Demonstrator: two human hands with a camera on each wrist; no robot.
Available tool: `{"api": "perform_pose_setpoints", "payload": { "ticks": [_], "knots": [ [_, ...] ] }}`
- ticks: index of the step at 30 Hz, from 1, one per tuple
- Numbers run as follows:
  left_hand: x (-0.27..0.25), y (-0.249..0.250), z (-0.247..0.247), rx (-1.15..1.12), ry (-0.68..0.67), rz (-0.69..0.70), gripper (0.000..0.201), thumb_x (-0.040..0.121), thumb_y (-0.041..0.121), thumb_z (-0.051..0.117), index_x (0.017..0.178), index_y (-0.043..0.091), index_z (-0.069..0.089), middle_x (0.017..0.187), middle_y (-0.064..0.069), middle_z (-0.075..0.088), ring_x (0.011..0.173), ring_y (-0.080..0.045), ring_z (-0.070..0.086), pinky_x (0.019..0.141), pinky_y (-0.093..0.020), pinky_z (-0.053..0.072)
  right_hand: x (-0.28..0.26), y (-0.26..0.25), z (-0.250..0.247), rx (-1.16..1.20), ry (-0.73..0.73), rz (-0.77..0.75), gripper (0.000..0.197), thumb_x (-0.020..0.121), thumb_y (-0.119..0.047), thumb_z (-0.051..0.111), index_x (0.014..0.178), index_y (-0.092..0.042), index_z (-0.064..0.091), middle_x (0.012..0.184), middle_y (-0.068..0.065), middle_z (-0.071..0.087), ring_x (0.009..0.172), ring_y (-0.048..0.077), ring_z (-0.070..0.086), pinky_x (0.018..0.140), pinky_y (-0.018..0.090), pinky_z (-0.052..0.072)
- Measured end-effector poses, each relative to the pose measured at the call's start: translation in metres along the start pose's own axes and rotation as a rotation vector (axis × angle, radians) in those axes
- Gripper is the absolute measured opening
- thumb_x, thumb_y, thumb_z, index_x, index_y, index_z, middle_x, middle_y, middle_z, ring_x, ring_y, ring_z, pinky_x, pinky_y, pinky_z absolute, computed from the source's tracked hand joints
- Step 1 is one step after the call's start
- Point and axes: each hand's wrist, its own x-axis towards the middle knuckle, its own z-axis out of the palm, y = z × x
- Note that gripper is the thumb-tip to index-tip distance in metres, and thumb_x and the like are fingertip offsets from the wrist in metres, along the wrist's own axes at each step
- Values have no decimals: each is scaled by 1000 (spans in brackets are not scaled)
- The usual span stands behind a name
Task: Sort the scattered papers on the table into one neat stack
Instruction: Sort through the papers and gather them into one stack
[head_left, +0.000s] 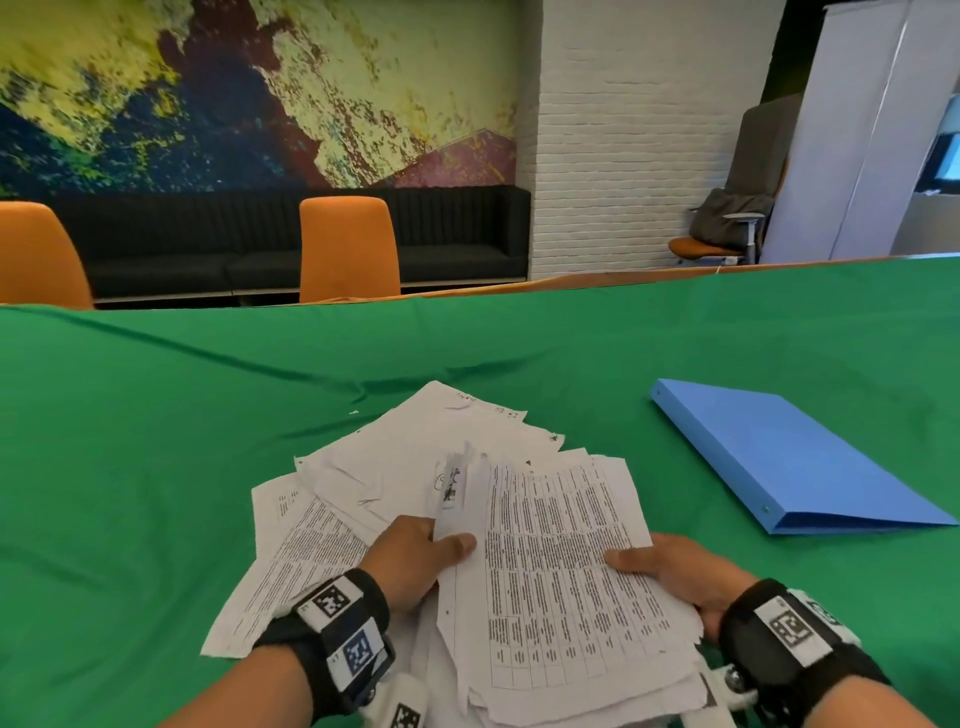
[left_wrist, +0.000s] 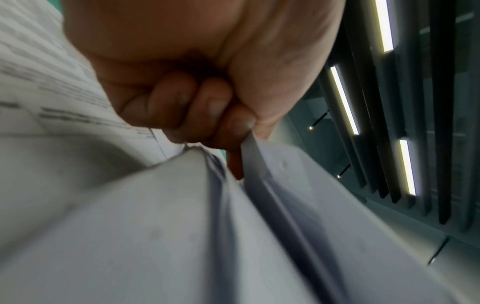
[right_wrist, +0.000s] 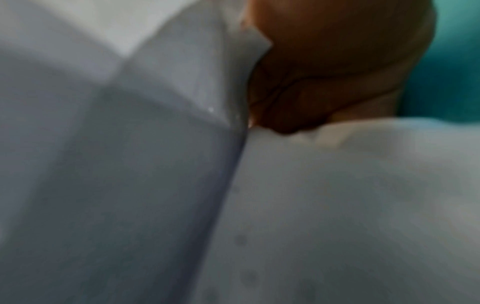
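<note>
many loose printed sheets (head_left: 561, 566), thin, limp and a little crumpled, are gathered low in front of me over the green tablecloth (head_left: 156, 441), fanned and unsquared. they feel light and slippery against each other, i judge, so the side edges are the place to hold. my left hand (head_left: 415, 558) pinches the left edge, thumb on top, fingers (left_wrist: 197, 102) curled beneath. my right hand (head_left: 680, 571) grips the right edge, thumb across the table-printed top sheet. a stiff, smooth blue ring binder (head_left: 795, 462) lies apart on the right.
</note>
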Motion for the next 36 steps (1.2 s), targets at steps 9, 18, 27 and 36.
{"api": "perform_pose_setpoints", "payload": {
  "ticks": [9, 18, 27, 36],
  "knots": [
    [-17, 7, -17, -234, -83, 14, 21, 101, 11, 58, 119, 10, 68, 106, -11, 78, 98, -32, 75, 87, -51, 60, -6, -7, 9, 55, -49, -73, 31, 96, -14, 61, 127, -7, 57, 113, 24, 75, 97, 43, 73, 83, 51, 62],
    [-18, -14, -27, -306, 65, -31, 27, 87, -11, 69, 111, 2, 69, 96, -21, 78, 91, -41, 75, 83, -52, 61, -4, 5, 12, 43, -14, -8, 32, 97, -11, 60, 128, -4, 57, 112, 26, 75, 106, 50, 69, 90, 56, 59],
    [-13, -31, -46, 198, 201, -104, 18, 88, 16, 72, 100, 25, 62, 97, -3, 71, 86, -23, 70, 80, -40, 60, 4, 10, 11, -58, 12, -44, 28, 97, -13, 62, 124, -7, 59, 108, 22, 77, 104, 50, 70, 99, 63, 51],
    [-71, -47, -190, 422, 313, -256, 26, 92, 1, 66, 111, 18, 60, 83, -13, 75, 66, -28, 72, 59, -35, 54, 1, 5, 11, -70, -12, 0, 31, 98, -23, 61, 122, -4, 62, 109, 22, 77, 103, 45, 73, 97, 55, 55]
  ]
}}
